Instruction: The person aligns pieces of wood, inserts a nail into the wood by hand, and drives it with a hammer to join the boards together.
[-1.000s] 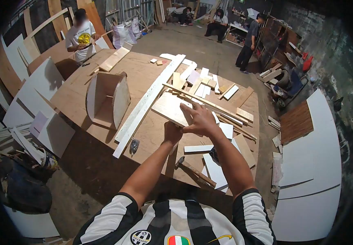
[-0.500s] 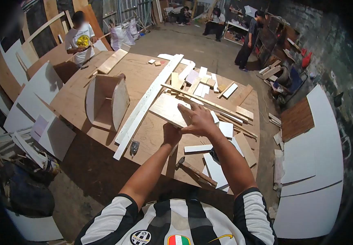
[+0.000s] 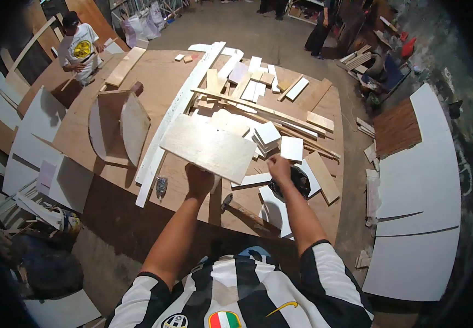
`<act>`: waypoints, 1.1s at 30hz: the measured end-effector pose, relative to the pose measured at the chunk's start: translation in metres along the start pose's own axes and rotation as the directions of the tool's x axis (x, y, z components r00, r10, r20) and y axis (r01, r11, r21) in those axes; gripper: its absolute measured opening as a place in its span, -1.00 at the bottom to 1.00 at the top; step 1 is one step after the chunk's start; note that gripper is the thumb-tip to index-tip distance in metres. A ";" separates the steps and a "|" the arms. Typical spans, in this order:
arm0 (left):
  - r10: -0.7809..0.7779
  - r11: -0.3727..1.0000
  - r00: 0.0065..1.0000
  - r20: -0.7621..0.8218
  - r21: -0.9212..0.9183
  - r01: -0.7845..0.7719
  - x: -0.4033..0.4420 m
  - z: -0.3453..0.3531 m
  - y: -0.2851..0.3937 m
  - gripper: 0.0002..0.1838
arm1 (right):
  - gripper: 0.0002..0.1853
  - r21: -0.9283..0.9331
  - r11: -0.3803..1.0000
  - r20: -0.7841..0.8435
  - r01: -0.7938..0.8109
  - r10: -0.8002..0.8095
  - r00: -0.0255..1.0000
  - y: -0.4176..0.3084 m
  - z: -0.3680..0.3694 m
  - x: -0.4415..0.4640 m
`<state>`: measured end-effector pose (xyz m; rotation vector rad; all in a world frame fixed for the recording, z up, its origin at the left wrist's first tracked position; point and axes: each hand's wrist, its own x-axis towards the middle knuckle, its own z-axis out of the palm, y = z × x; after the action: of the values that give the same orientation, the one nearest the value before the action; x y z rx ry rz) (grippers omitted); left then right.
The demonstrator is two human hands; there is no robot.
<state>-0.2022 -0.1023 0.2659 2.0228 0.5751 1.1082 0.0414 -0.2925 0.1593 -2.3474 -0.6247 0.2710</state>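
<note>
My left hand (image 3: 199, 180) grips a pale wooden board (image 3: 209, 146) from below, at its near edge. The board is tilted above the table, and part of my fingers is hidden under it. My right hand (image 3: 280, 167) is off the board, its fingers drawn together beside a white block (image 3: 291, 148). Whether anything small is in those fingers does not show. Under my right wrist sits a round black container (image 3: 301, 183), partly covered by the forearm. A hammer (image 3: 250, 214) with a wooden handle lies near the front edge, between my forearms.
Wood strips (image 3: 258, 112) and offcuts are heaped beyond my hands on the table (image 3: 179, 205). Long white boards (image 3: 179, 126) and a wooden box-like piece (image 3: 120, 128) stand to the left, near a small dark packet (image 3: 161, 187). A person (image 3: 80, 49) works at the far left.
My right hand has left the board and moved down to the right, its fingers closing together. The board, in my left hand, now tilts further toward me. My view has shifted down.
</note>
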 end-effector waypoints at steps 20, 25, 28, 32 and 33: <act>-0.523 0.796 0.808 -0.272 -0.496 0.348 -0.062 0.013 -0.030 -0.46 | -0.84 -0.601 0.767 0.346 0.223 -0.001 0.938 0.060 0.154 0.031; -0.345 0.932 0.900 -0.266 0.019 0.362 -0.038 0.007 0.019 -0.58 | -0.75 -0.550 0.788 0.414 0.275 -0.029 0.910 0.047 0.144 0.038; -0.495 0.864 0.823 -0.279 -0.259 0.432 -0.045 0.010 0.016 -0.65 | -0.74 -0.572 0.788 0.436 0.228 0.057 0.898 0.037 0.148 0.045; -0.463 0.867 0.856 -0.230 -0.318 0.384 -0.049 0.004 0.006 -0.73 | -0.75 -0.526 0.800 0.453 0.288 -0.022 0.891 0.048 0.151 0.048; -0.413 0.909 0.902 -0.125 0.002 0.416 -0.050 -0.004 0.006 -0.66 | -0.75 -0.524 0.799 0.455 0.294 -0.029 0.890 0.054 0.150 0.050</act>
<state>-0.2315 -0.1384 0.2456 1.7486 1.0364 0.9659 0.0514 -0.2173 0.0104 -2.8122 -1.2806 0.5960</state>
